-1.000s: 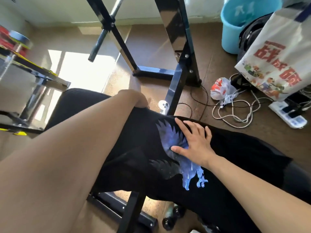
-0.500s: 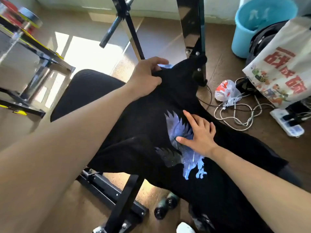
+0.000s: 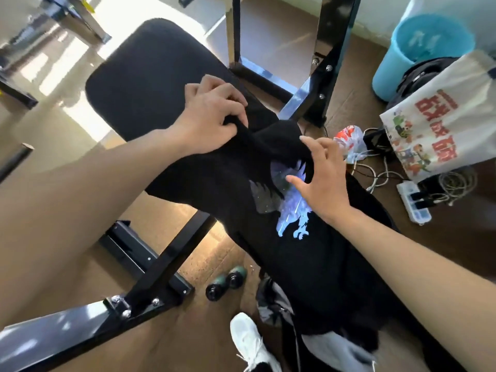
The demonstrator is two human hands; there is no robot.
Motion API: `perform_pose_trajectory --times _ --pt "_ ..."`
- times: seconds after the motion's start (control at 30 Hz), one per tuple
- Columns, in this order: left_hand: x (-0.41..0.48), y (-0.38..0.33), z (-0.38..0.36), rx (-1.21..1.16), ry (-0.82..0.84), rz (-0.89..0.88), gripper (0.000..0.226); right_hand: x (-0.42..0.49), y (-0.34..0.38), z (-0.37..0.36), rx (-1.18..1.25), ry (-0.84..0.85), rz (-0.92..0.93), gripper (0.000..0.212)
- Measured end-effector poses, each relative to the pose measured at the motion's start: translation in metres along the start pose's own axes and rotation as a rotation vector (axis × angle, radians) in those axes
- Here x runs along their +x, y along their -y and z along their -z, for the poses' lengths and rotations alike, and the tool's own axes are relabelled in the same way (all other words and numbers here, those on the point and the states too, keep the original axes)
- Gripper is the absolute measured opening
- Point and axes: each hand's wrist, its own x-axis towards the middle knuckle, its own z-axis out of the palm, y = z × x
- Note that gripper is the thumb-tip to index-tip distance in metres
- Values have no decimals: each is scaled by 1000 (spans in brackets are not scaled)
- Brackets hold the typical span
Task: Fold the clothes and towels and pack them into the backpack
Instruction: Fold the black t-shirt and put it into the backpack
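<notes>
A black padded bench (image 3: 139,76) fills the 11 o'clock part of the view. It rests on a black metal frame (image 3: 166,264) whose bar slants down toward 7 o'clock. The left hand (image 3: 212,116) sits just above centre, at the pad's 4 o'clock edge. Its fingers are curled and pinch a raised fold of the black T-shirt (image 3: 308,269).

The shirt lies over the bench from centre down toward 5 o'clock, front up, showing a blue bird print (image 3: 294,218). The gathered fold droops across the top of the print. At 6 o'clock, on the brown floor, lie 1 small dark dumbbell (image 3: 225,283) and 1 white shoe (image 3: 249,342) below it. Grey cloth (image 3: 338,353) shows under the shirt's lower hem.

The right hand (image 3: 324,181) is at the print's 1 o'clock, fingers spread wide and almost straight, gripping nothing. Whether its fingertips touch the fabric cannot be told. At that hand's 1 o'clock lies a crumpled red-and-white plastic bag (image 3: 349,140), with tangled cables (image 3: 375,173) and a white power strip (image 3: 413,202) toward 3 o'clock.

A white tote (image 3: 442,124) with red characters stands at 2 o'clock of the view. Above it is a black bag (image 3: 418,76), mostly hidden, beside a blue bucket (image 3: 424,49) at 1 o'clock.
</notes>
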Motion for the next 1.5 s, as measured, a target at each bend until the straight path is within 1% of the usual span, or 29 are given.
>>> perform_pose_trajectory --times 0.07,0.13,0.17,0.27,0.3,0.37,0.43,0.47,0.5,0.53,0.6,0.63,0.67,0.7,0.73,0.77,0.8,0.87,0.93,1.0,1.1,1.13,1.17,1.2,1.27,1.3,1.37,1.43,1.5 --pt "-12 2 -8 88 -42 38 15 15 0 -6 -73 37 87 53" --pt "-25 1 -19 138 -88 83 18 30 0 -6 -141 47 140 23" --pt "-31 -1 -25 154 -120 103 20 35 0 -6 -168 75 141 17" --pt "-47 -12 -40 156 -256 214 29 43 1 -3 -214 227 87 31" --pt "-53 -17 -45 131 -311 264 32 45 0 -3 -238 264 89 30" --pt "-65 -30 -54 30 -416 326 30 47 1 -4 -298 317 113 15" --pt "-76 -45 -62 -149 -447 388 14 48 6 -3 -260 323 88 7" --pt "-79 -53 -65 -275 -408 464 7 46 10 -1 -203 297 52 7" --pt "-81 -62 -66 -417 -344 570 6 42 17 1 -139 261 5 7" --pt "-81 -70 -66 -590 -270 695 12 36 25 4 -71 213 -23 8" --pt "-78 -83 -63 -1048 -118 937 30 18 48 12 56 156 -3 9" --pt "-76 -87 -62 -1253 -47 1015 38 8 59 15 112 179 36 7" --pt "-75 -90 -61 -1389 -5 1046 42 -1 70 19 159 260 79 2" --pt "-74 -90 -63 -1455 -14 1060 38 -7 78 21 207 386 99 5" --pt "-74 -89 -66 -1473 -65 1072 31 -12 81 22 275 518 79 12" --pt "-74 -87 -70 -1450 -134 1091 24 -15 81 23 371 600 17 18" --pt "-74 -83 -75 -1401 -191 1116 21 -16 78 24 445 591 -58 19" --pt "-77 -76 -86 -1269 -243 1138 21 -15 65 25 480 394 -212 17" --pt "-82 -71 -92 -1127 -251 1072 16 -15 42 24 369 211 -361 18" --pt "-85 -70 -91 -1048 -265 961 11 -18 21 24 221 176 -421 22" --pt "-84 -68 -85 -1100 -292 847 7 -24 4 18 102 310 -292 46" --pt "-84 -68 -82 -1088 -292 818 7 -25 3 15 79 351 -236 49" --pt "-86 -67 -81 -1008 -289 791 7 -24 3 12 58 372 -204 48" --pt "-89 -63 -80 -864 -271 770 8 -23 4 9 42 363 -193 43" --pt "-99 -57 -80 -518 -200 781 14 -15 11 8 24 271 -205 29" --pt "-106 -56 -80 -405 -190 803 17 -7 16 8 31 218 -190 26" --pt "-113 -54 -78 -313 -287 800 17 10 31 7 76 182 -78 24" --pt "-112 -51 -72 -275 -441 729 13 30 50 3 114 254 84 27" --pt "-108 -42 -66 -183 -542 604 14 50 71 -2 86 365 256 34"
